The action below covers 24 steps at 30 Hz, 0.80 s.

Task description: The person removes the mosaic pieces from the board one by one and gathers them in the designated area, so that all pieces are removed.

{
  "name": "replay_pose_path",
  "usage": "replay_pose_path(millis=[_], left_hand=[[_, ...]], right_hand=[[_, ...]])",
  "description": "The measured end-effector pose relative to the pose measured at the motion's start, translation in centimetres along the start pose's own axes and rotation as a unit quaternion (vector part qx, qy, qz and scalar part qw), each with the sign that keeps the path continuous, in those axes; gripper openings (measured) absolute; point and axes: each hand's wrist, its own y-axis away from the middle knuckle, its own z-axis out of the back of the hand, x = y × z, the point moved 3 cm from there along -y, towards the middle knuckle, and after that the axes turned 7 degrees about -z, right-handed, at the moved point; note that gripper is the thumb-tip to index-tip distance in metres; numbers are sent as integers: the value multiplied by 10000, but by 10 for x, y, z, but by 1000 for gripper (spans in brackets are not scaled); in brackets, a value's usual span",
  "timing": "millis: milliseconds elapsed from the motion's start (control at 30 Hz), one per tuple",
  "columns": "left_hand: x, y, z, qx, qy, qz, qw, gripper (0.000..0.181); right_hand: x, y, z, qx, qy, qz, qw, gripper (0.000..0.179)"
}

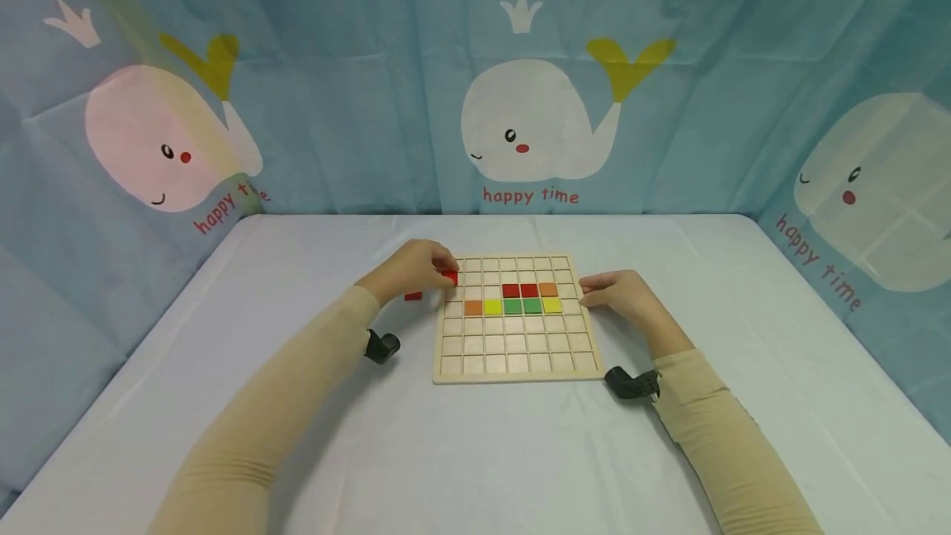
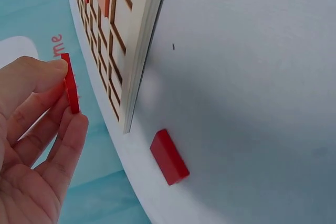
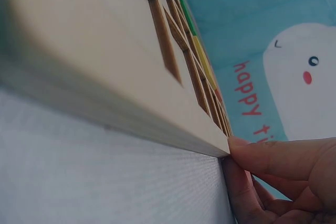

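My left hand (image 1: 416,267) pinches a thin red square tile (image 2: 71,85) between thumb and fingertips, over the upper left edge of a wooden grid board (image 1: 505,365). Another red tile (image 2: 169,157) lies on the table left of the board, beneath that hand. My right hand (image 1: 624,295) grips the board's right edge, the thumb (image 3: 262,156) right at the rim and the other fingers lower beside it. Two rows of coloured tiles sit in the grid: red (image 1: 520,291) and orange above, then orange, yellow, green (image 1: 523,306) and yellow below.
A white cloth covers the table (image 1: 483,452). Blue curtains (image 1: 371,106) with whale prints stand behind and at both sides. Black devices are strapped to the left wrist (image 1: 382,347) and right wrist (image 1: 631,384).
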Motion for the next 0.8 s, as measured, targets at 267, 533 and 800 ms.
replay_pose_path(millis=[267, 533, 800], left_hand=[[4, 13, 12, -16, 26, -78, 10000, 28], [15, 24, 22, -72, -169, -56, 9998, 26], [32, 33, 28, -74, -195, -37, 9998, 24]], right_hand=[[-1, 0, 1, -8, 80, -3, 10000, 49], [-1, 1, 1, 5, 111, -12, 9999, 48], [-1, 1, -1, 45, 113, 0, 9999, 49]])
